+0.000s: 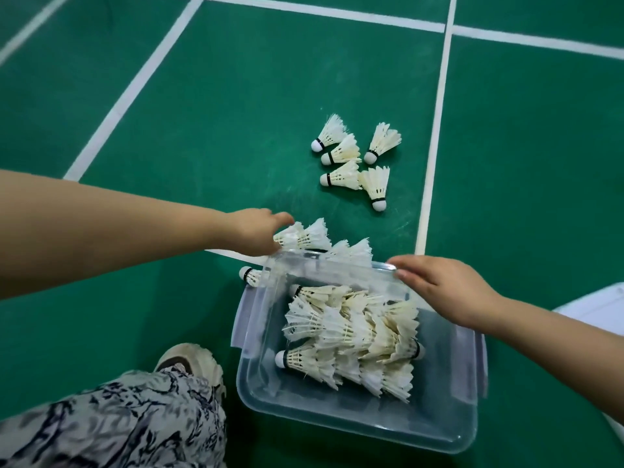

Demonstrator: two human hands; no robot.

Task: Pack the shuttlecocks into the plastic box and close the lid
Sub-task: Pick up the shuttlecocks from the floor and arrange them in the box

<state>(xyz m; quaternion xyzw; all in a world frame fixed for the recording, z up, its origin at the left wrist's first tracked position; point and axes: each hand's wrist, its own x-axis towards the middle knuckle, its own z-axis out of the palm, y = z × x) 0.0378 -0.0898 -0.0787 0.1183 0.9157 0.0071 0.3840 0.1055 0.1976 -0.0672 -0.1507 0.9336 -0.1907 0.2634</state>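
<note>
While a thick heap of shuttlecocks (pixel 351 329) already lies inside the clear plastic box (pixel 354 430) on the green court floor (pixel 236 113), the packing is by my judgement well past halfway but not finished. The left hand (pixel 256 233) reaches to the far left corner of the box, where its fingers seem curled round the feather end of a nested row of shuttlecocks (pixel 305 236) lying just beyond the far wall. The right hand (pixel 445 288) holds nothing and lays fairly straight fingers on the far right rim, seemingly to steady the box. A single shuttlecock (pixel 250 275) lies just outside the far left corner, and five loose shuttlecocks (pixel 344 151) lie farther off on the floor, well apart from the box. All of these must still go in. No lid is on the box; a pale flat piece (pixel 597 305) at the right edge may be the lid, though I cannot tell
</note>
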